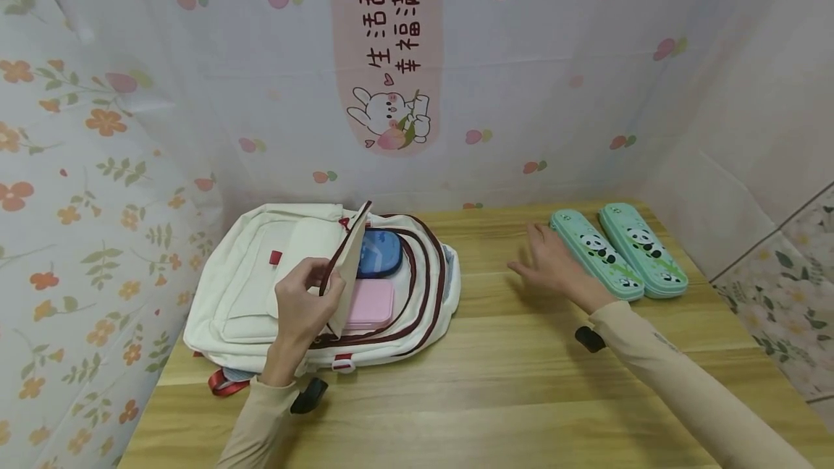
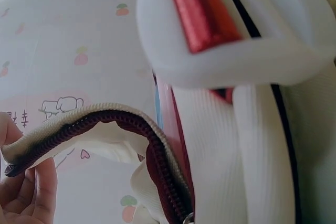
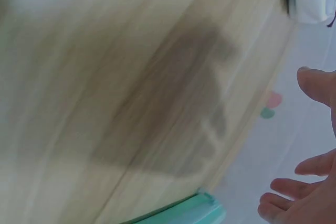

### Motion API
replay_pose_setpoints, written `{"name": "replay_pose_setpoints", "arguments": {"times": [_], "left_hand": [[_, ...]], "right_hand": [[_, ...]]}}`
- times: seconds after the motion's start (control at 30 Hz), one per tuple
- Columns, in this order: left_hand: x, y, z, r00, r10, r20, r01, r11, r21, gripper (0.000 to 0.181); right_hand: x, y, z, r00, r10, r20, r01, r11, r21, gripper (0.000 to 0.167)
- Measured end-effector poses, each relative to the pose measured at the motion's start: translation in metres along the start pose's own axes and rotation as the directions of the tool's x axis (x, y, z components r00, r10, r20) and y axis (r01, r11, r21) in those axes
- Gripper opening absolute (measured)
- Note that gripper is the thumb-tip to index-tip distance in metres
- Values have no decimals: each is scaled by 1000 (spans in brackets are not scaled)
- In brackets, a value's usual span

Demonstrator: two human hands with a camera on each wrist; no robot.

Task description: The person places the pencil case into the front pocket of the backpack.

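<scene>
A white backpack (image 1: pixel 250 288) lies on the table with its front compartment unzipped. My left hand (image 1: pixel 305 302) pinches the edge of the raised flap (image 1: pixel 348 277), whose dark red zipper (image 2: pixel 121 116) curves away in the left wrist view. Inside the compartment are a blue case (image 1: pixel 380 253) and a pink box (image 1: pixel 371 302). Over at the right, my right hand (image 1: pixel 550 263) is held above the table with its fingers spread, holding nothing. Right beside it lies a mint-green panda pencil case (image 1: pixel 596 255), and a second matching pencil case (image 1: pixel 641 248) lies to its right.
The wooden table (image 1: pixel 495 389) backs onto a white printed curtain (image 1: pixel 521 93). Flowered cloth (image 1: pixel 91 223) hangs along the left side, and another patterned sheet (image 1: pixel 782 295) borders the right. A red strap loop (image 1: pixel 228 383) sticks out at the backpack's lower left.
</scene>
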State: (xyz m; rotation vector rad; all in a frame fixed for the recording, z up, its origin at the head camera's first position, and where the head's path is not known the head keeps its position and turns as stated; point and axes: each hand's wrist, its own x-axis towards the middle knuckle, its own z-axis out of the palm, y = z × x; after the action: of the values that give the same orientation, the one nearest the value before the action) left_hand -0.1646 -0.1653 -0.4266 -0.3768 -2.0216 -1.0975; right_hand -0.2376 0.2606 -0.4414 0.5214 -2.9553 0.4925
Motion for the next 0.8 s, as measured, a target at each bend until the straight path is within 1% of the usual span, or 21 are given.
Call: {"name": "replay_pose_setpoints", "arguments": {"times": [0.07, 0.17, 0.3, 0.4, 0.53, 0.67, 0.8], "left_hand": [[0, -1, 0, 1000, -6, 8, 6, 1000, 3, 9], [0, 0, 0, 1000, -1, 0, 1, 1000, 4, 9], [1, 1, -2, 1000, 15, -13, -15, 1000, 7, 9], [1, 2, -3, 1000, 16, -10, -16, 1000, 4, 10], [0, 1, -2, 1000, 13, -12, -13, 1000, 0, 10], [-1, 1, -2, 1000, 12, -8, -12, 1000, 2, 10], [0, 1, -1, 1000, 18, -9, -18, 1000, -3, 10]], "right_hand": [[-5, 6, 0, 1000, 0, -12, 1, 1000, 9, 88], [-14, 14, -4, 1000, 10, -22, -10, 1000, 6, 88], [-24, 23, -10, 998, 62, -7, -62, 998, -16, 89], [-30, 29, -13, 996, 94, 7, -94, 995, -41, 90], [-38, 38, -14, 994, 109, 12, -108, 993, -46, 92], [-47, 49, -15, 991, 130, 16, -129, 991, -29, 94], [-56, 60, -16, 991, 131, 6, -131, 991, -20, 94]]}}
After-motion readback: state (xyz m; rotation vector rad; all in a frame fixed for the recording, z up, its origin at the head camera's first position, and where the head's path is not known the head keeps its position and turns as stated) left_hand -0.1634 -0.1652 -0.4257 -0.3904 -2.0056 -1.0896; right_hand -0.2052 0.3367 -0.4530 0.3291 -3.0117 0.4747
